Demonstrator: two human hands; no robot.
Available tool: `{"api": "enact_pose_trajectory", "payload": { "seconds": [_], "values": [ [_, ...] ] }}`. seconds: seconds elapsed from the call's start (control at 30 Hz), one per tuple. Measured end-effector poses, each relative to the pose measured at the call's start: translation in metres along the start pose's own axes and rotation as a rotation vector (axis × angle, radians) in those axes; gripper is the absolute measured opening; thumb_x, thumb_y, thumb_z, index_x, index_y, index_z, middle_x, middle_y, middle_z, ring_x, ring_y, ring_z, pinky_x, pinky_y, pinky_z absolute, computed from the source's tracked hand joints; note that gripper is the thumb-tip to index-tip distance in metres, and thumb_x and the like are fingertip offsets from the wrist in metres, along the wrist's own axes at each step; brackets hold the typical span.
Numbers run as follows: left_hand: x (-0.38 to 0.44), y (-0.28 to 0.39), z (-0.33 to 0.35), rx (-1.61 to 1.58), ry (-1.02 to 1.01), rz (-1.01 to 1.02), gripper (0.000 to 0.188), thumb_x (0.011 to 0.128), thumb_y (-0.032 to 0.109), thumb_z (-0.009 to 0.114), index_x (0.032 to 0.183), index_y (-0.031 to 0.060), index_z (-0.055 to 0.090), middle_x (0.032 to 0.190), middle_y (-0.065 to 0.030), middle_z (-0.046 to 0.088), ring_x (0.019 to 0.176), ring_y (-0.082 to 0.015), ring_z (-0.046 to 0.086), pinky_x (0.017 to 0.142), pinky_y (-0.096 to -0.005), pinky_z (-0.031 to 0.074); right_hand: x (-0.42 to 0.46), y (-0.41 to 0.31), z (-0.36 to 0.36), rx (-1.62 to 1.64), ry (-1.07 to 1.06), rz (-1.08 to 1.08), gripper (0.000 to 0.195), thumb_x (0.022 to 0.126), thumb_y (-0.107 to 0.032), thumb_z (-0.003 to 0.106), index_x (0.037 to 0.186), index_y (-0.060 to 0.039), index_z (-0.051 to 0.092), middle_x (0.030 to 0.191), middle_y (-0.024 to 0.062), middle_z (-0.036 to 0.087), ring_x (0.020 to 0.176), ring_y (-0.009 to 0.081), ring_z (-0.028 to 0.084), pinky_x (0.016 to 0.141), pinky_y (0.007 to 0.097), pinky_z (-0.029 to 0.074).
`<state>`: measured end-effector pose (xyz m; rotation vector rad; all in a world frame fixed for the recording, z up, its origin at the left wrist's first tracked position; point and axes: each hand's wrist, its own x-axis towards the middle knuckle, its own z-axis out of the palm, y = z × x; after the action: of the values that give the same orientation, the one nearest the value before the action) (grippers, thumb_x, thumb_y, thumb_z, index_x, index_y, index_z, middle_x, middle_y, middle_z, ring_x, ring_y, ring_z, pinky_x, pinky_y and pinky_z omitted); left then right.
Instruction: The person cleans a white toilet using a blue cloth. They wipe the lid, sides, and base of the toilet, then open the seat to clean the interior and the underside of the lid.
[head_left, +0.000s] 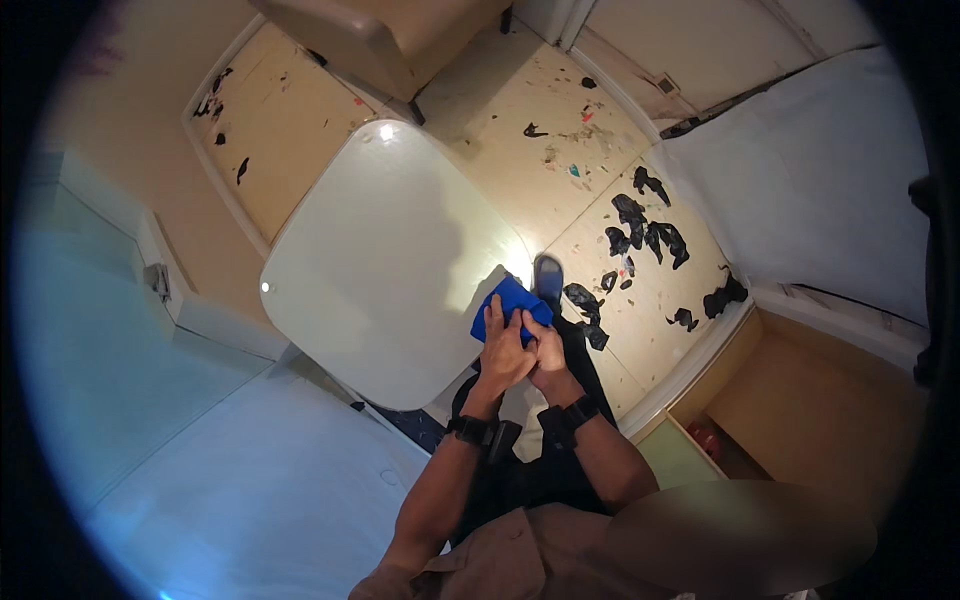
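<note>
A folded blue cloth (509, 295) lies over the right-hand edge of a pale, glossy tabletop (367, 262) with rounded corners. My left hand (505, 352) presses on the cloth with its fingers spread. Close beside it, my right hand (546, 346) has its fingers on the cloth's near right part, and the two hands touch. The palms and the underside of the cloth are hidden. Both wrists wear black bands with small devices.
Scraps of black plastic (630, 217) and other litter lie on the tiled floor (517, 187) beyond and right of the table. My shoe (548, 279) stands by the table edge. A brown chair (390, 37) is at the far side, a pale sheet-covered surface (285, 465) at the lower left.
</note>
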<state>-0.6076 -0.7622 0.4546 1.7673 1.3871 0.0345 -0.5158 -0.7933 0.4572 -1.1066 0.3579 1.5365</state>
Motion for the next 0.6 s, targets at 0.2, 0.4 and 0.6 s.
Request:
{"api": "enact_pose_trajectory", "payload": {
  "seconds": [0.2, 0.4, 0.6],
  "values": [
    [0.052, 0.021, 0.005, -0.575, 0.092, -0.12, 0.043, 0.085, 0.015, 0.073, 0.123, -0.0033, 0.066, 0.155, -0.0267, 0.039, 0.139, -0.0438, 0.043, 0.113, -0.0468, 0.039, 0.055, -0.066, -0.04, 0.061, 0.046, -0.095, 0.042, 0.101, -0.033, 0.06, 0.133, -0.0047, 0.057, 0.127, 0.0109, 0.064, 0.114, 0.0266, 0.063, 0.102, 0.0414, 0.05],
    [0.158, -0.025, -0.021, 0.029, 0.639, -0.034, 0.039, 0.094, 0.01, 0.063, 0.13, -0.0041, 0.058, 0.154, -0.0271, 0.04, 0.137, -0.0453, 0.043, 0.113, -0.0461, 0.037, 0.159, -0.105, -0.06, -0.8, 0.203, -0.177, 0.039, 0.097, -0.026, 0.066, 0.128, -0.0028, 0.063, 0.101, 0.0143, 0.072, 0.087, 0.0248, 0.066, 0.082, 0.0371, 0.051],
    [0.27, -0.055, -0.06, 0.394, 0.629, -0.023, 0.048, 0.101, 0.023, 0.055, 0.141, -0.0019, 0.047, 0.161, -0.0233, 0.029, 0.147, -0.0427, 0.029, 0.115, -0.0604, 0.027, 0.186, -0.048, -0.02, -1.082, -0.138, -0.243, 0.071, 0.101, -0.038, 0.054, 0.157, -0.0024, 0.03, 0.158, 0.0207, 0.036, 0.15, 0.03, 0.03, 0.121, 0.0403, 0.025]
  ]
}}
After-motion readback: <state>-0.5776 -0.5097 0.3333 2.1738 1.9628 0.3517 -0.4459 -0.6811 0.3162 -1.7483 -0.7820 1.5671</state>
